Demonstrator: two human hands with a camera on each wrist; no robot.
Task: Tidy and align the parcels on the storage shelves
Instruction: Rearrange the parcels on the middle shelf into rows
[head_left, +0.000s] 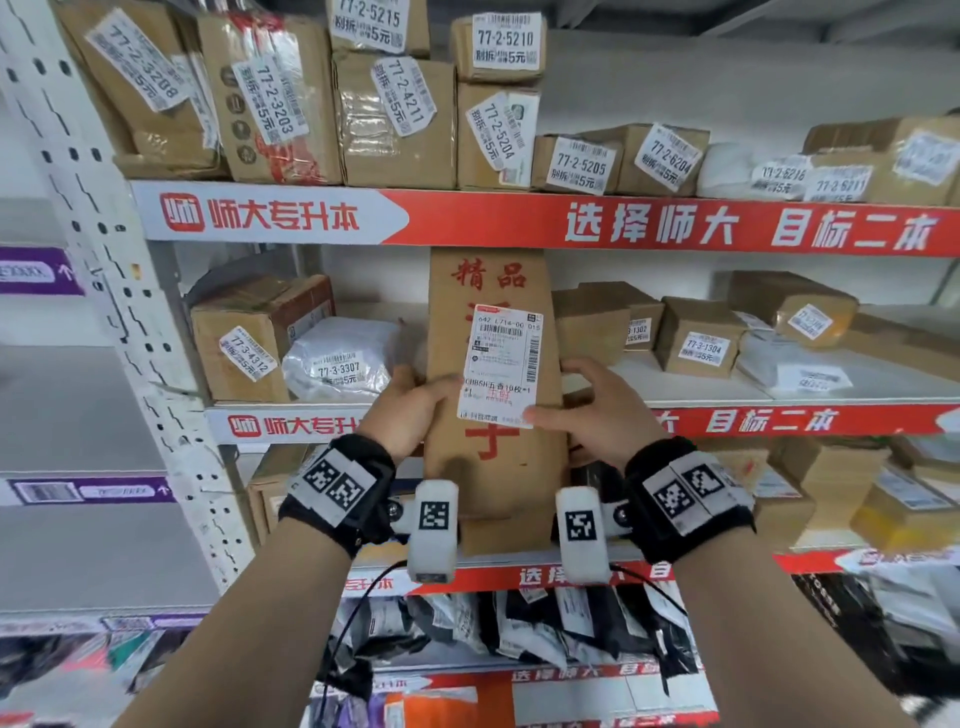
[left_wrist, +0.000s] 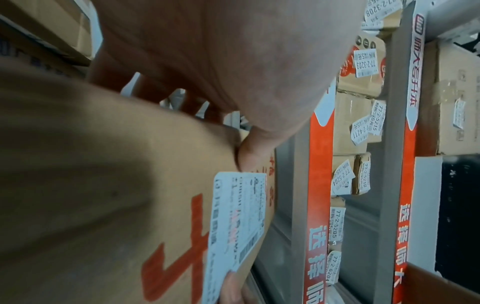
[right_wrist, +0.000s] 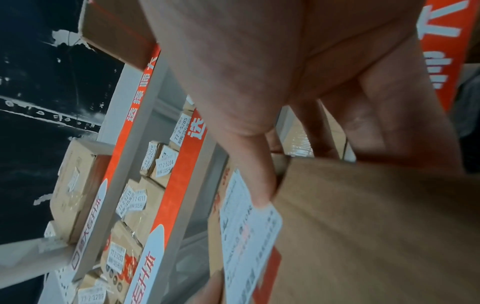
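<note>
At the far left of the head view, a white perforated shelf upright (head_left: 98, 291) runs down the frame. Just right of it, on the middle shelf (head_left: 675, 387), sit a taped brown box (head_left: 244, 343) labelled 77-3-4312 and a white plastic mailer (head_left: 337, 364) labelled 77-3-3307. Next comes the left hand (head_left: 410, 408), its thumb pressed on the front face of a tall cardboard parcel (head_left: 493, 467) and its fingers wrapped round the left edge, hidden behind the card. The parcel stands upright in front of the middle shelf, held between both hands; its top reaches the red banner (head_left: 571, 221) of the shelf above. A white shipping label (head_left: 501, 364) covers part of the red printed characters on its face, and its small print is too blurred to read. The parcel's lower end is hidden behind the wrist-worn cameras. The right hand (head_left: 597, 410) grips the right edge, thumb on the label's lower corner, fingers curled behind out of sight. Further right on the same shelf are small brown boxes (head_left: 698, 338) and flat grey mailers (head_left: 795, 364), blurred towards the frame edge. Both wrist views are largely filled by palm and cardboard.
</note>
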